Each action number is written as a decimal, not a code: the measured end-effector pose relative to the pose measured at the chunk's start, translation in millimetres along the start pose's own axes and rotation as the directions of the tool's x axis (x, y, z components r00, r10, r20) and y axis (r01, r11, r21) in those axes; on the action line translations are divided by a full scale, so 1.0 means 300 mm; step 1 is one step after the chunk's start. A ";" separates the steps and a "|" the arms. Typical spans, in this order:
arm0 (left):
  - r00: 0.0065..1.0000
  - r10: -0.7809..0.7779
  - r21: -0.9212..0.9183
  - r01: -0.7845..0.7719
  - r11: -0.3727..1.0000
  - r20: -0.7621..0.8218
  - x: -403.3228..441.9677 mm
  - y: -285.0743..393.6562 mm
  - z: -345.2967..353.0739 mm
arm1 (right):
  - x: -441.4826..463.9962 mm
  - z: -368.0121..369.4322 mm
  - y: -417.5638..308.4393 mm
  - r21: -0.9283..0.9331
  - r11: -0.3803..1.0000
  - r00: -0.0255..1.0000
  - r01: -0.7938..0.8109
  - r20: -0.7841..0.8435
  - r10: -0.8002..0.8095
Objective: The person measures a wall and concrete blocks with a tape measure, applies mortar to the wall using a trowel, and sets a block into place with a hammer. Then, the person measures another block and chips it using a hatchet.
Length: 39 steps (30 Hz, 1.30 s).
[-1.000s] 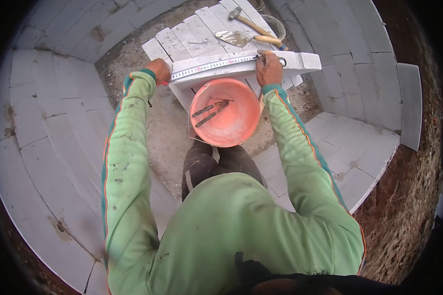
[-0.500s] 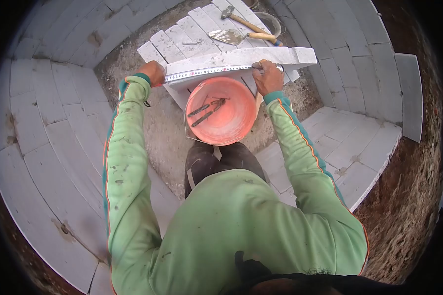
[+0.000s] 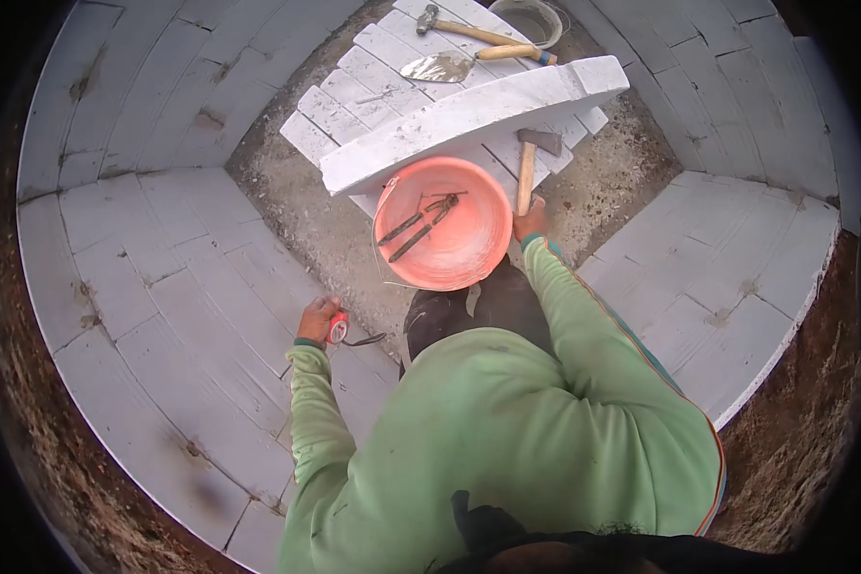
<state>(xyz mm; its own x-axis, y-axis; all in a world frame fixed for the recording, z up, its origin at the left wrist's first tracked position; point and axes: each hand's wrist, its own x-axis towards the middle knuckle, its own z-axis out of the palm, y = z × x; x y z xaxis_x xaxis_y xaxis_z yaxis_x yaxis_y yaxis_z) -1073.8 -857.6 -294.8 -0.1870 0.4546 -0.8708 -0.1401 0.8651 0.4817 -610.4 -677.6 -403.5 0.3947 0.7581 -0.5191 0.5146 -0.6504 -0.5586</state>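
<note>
My left hand (image 3: 318, 320) is closed around a red tape measure (image 3: 338, 328), low on the left beside the block wall; a dark strap hangs from the tape. My right hand (image 3: 529, 222) grips the lower end of the wooden handle of a hatchet (image 3: 526, 177), whose dark head points away from me. Between the hands stands an orange bucket (image 3: 493, 225) with a pair of pincers (image 3: 419, 226) inside. Beyond the bucket, a long white block (image 3: 478, 120) lies across other pale blocks, a notch near its right end.
Pale blocks (image 3: 340, 100) form a platform ahead, carrying a trowel (image 3: 440, 67) and a hammer (image 3: 474, 34). Behind them stands a grey bucket (image 3: 529, 21). Block walls (image 3: 163, 277) enclose the gritty floor (image 3: 287, 206), with bare earth (image 3: 784, 421) outside on the right.
The tape is no longer stretched along the long block. My left hand has come down and left with the tape measure; my right hand has left the block and taken the hatchet handle.
</note>
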 end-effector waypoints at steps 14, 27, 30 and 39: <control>0.993 -0.047 -0.171 0.029 0.985 -0.106 -0.132 -0.315 0.279 | -0.174 -0.519 -0.008 0.132 0.934 0.939 0.333 0.048 -0.342; 0.813 0.170 -0.139 -0.111 0.984 0.557 0.083 0.136 0.391 | -0.380 -0.375 -0.516 0.104 0.827 0.833 0.553 -0.114 -0.542; 0.852 0.176 -0.199 -0.086 0.976 0.492 0.064 0.023 0.254 | -0.350 -0.342 -0.616 0.018 0.784 0.774 0.620 -0.179 -0.608; 0.936 0.267 -0.482 -0.129 0.867 0.230 -0.293 0.024 -0.190 | -0.270 -0.286 -0.682 -0.168 0.850 0.855 0.499 -0.069 -0.515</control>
<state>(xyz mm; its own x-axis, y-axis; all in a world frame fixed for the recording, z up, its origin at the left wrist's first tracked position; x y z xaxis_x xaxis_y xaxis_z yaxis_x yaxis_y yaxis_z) -1113.8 -903.4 -209.3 0.0107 0.7048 -0.7093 -0.5662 0.5890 0.5767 -682.4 -601.9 -191.8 0.1246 0.9859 -0.1117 0.7620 -0.1672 -0.6256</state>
